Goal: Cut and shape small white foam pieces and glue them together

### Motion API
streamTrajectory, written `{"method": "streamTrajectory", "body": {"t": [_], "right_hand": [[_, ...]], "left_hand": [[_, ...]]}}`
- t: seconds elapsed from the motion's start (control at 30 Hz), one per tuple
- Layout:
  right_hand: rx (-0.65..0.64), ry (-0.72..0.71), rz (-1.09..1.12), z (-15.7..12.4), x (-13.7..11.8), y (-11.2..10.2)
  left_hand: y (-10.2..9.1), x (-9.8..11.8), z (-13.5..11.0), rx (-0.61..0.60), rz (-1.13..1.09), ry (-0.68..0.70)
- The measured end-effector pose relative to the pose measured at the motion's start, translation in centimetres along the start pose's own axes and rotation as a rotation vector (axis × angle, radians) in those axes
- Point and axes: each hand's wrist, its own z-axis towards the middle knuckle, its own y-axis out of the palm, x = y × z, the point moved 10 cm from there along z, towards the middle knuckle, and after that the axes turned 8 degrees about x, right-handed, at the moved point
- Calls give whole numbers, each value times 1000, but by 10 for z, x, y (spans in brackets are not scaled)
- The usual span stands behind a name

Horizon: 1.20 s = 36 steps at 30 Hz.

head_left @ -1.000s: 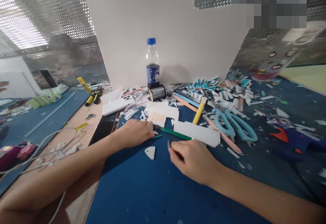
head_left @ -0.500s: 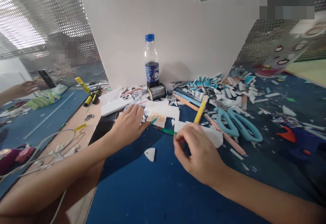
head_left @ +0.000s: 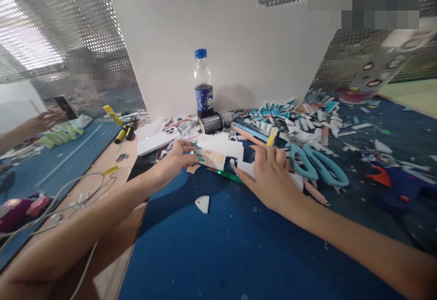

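Note:
My left hand (head_left: 174,162) reaches in over the clutter beside a patchy beige-and-white piece (head_left: 213,159), thumb and fingers apart. Teal shows at its thumb and a fingertip; whether that is nails or a small piece, I cannot tell. My right hand (head_left: 271,175) is spread over white paper scraps, fingers apart, close to a yellow stick (head_left: 272,137) that it partly hides. A tiny white bit (head_left: 232,160) lies by its thumb tip. Between the hands lies a thin green strip (head_left: 229,175). Nearer me on the blue mat sits a rounded white triangular piece (head_left: 202,204) with a small hole.
Behind the hands stand a cola bottle (head_left: 204,88) and a wire spool (head_left: 210,123). A white phone (head_left: 157,141) lies left. Blue-handled scissors (head_left: 319,165), a blue glue gun (head_left: 403,190) and foam scraps (head_left: 303,124) lie right. Another person's hand (head_left: 48,120) is at far left.
My right hand has gone from a curled, pinched shape to spread fingers, covering more of the yellow stick. My left thumb and fingers have parted and drawn slightly back left.

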Motion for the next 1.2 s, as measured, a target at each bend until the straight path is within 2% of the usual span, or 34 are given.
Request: {"method": "streamTrajectory", "body": {"t": [0.17, 0.37, 0.53, 0.73, 0.83, 1.0, 1.2], "right_hand": [[-10, 36, -3, 0, 3, 2], [16, 34, 58, 3, 5, -6], [79, 19, 84, 6, 3, -18], [139, -54, 127, 5, -10, -32], [142, -104, 159, 4, -16, -35], [135, -140, 187, 4, -19, -34], [129, -141, 199, 3, -19, -34]], "left_hand": [[-3, -5, 3, 30, -180, -114], [-1, 0, 4, 25, -215, -118], [-10, -2, 8, 70, -109, -41], [5, 4, 4, -109, 38, 20], [9, 11, 1, -153, 63, 82], [7, 16, -1, -157, 57, 181], [5, 17, -2, -117, 78, 210]]}}
